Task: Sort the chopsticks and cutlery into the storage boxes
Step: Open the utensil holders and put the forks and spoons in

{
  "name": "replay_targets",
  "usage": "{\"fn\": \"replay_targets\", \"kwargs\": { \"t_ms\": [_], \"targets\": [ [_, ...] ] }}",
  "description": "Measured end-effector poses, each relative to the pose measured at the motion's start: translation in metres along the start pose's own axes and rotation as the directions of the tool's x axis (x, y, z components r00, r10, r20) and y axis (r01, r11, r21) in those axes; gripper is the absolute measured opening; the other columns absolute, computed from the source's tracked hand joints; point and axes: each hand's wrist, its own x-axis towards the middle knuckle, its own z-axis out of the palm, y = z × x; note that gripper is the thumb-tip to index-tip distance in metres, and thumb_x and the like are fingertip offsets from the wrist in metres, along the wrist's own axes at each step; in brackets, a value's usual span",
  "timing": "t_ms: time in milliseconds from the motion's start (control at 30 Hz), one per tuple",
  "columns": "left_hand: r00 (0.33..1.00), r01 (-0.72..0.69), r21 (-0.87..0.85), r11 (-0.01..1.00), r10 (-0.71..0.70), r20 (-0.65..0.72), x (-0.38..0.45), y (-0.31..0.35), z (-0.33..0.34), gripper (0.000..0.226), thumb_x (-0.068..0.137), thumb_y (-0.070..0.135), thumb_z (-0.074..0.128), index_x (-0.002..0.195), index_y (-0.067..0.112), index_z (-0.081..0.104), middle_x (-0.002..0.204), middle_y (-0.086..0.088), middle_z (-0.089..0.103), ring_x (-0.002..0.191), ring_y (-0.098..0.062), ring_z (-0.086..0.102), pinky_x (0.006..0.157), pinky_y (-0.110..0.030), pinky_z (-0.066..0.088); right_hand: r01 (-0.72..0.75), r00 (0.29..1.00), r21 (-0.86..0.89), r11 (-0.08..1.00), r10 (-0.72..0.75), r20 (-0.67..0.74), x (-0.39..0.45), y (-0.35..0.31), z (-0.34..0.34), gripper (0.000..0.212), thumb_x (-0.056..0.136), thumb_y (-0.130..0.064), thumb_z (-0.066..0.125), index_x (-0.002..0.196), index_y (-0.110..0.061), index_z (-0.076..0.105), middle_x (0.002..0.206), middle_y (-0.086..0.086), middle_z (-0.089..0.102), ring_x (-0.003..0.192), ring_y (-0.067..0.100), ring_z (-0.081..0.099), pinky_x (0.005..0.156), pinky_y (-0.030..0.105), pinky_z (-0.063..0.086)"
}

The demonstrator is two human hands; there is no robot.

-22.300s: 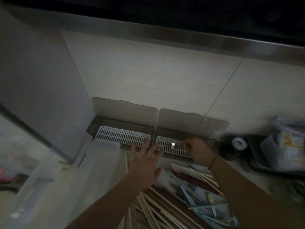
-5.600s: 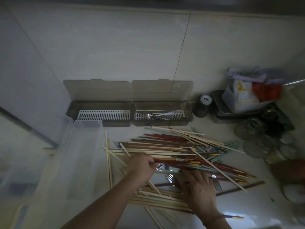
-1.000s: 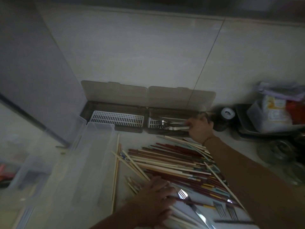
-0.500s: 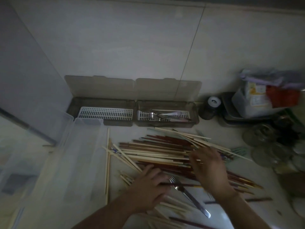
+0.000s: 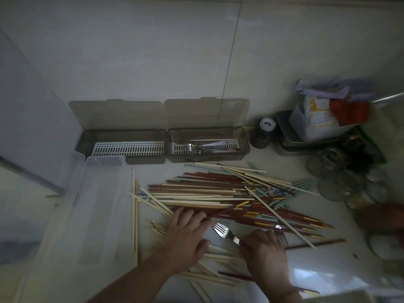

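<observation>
A: How are the hands placed?

B: The right hand (image 5: 265, 251) is closed around the handle of a fork (image 5: 225, 232), whose tines point far and left, just clear of the table (image 5: 328, 274). The left hand (image 5: 185, 236) is laid flat and open on the near edge of the pile of chopsticks (image 5: 229, 197), with nothing gripped; the sticks are pressed down under its fingers.

A: What could go wrong from that grip?

B: The fork is held low on its handle, so it could be tipped or dropped as it is carried. A second fork (image 5: 282, 236) is seen just right of the right hand, partly under the sticks, and could be dragged along or overlooked.

A: And further out?

B: The pile is loosely crossed, so loose sticks could be rolled toward the near edge if the left hand is lifted abruptly. The right storage box (image 5: 244, 149), at the far wall, is already holding cutlery; the left storage box (image 5: 87, 145) is seen with only its white grid. If the fork is set in the left one, the sort is probably spoiled.

A: Anything else nearby?

B: A dark jar (image 5: 262, 134) is standing just right of the right box and could be knocked on a wide reach. The light is dim, so metal among the sticks is easily missed.
</observation>
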Motion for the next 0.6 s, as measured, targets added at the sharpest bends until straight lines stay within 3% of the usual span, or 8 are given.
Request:
{"fn": "replay_targets", "kwargs": {
  "t_ms": [200,333,433,500,600],
  "targets": [
    [0.998,0.045,-0.028,0.999,-0.044,0.044,0.004,0.001,-0.006,0.04,0.097,0.053,0.036,0.126,0.031,0.051,0.131,0.006,0.046,0.116,-0.021,0.044,0.108,-0.049,0.022,-0.008,0.998,0.079,0.997,0.003,0.059,0.013,-0.003,-0.008,0.025,0.055,-0.026,0.087,0.064,-0.026,0.063,0.067,-0.009,0.063,0.074,0.025,0.063,0.062,0.036,0.049],
    [0.992,0.113,-0.219,0.969,-0.121,-0.023,0.018,0.005,-0.016,0.035,0.1,0.052,0.032,0.118,0.033,0.054,0.121,0.012,0.051,0.11,-0.013,0.046,0.096,-0.034,0.031,0.134,0.988,0.218,0.967,-0.147,0.043,0.031,-0.006,-0.017,0.022,0.064,-0.027,0.084,0.072,-0.03,0.064,0.071,-0.016,0.06,0.075,0.015,0.062,0.065,0.035,0.048],
    [0.987,0.139,-0.446,0.884,-0.16,-0.009,0.035,0.003,-0.026,0.032,0.101,0.048,0.035,0.105,0.029,0.061,0.1,0.013,0.06,0.092,-0.009,0.055,0.078,-0.028,0.044,0.151,0.984,0.443,0.884,-0.177,0.018,0.046,-0.008,-0.02,0.021,0.075,-0.023,0.075,0.08,-0.036,0.059,0.077,-0.021,0.057,0.073,0.001,0.056,0.064,0.03,0.048],
    [0.98,0.16,-0.547,0.822,-0.199,-0.012,0.043,-0.004,-0.034,0.032,0.099,0.05,0.038,0.097,0.028,0.062,0.088,0.015,0.06,0.08,-0.004,0.056,0.068,-0.022,0.042,0.155,0.984,0.499,0.853,-0.18,0.003,0.057,-0.008,-0.022,0.025,0.078,-0.025,0.072,0.083,-0.044,0.056,0.084,-0.024,0.058,0.077,-0.003,0.057,0.066,0.02,0.047],
    [0.931,0.247,-0.664,0.706,-0.364,-0.041,0.056,-0.023,-0.046,0.024,0.095,0.048,0.047,0.092,0.028,0.061,0.075,0.012,0.06,0.068,-0.002,0.056,0.059,-0.026,0.043,0.133,0.989,0.546,0.827,-0.144,-0.024,0.079,-0.003,-0.025,0.029,0.083,-0.024,0.07,0.09,-0.051,0.06,0.09,-0.035,0.061,0.083,-0.006,0.061,0.07,0.006,0.044]
  ]
}}
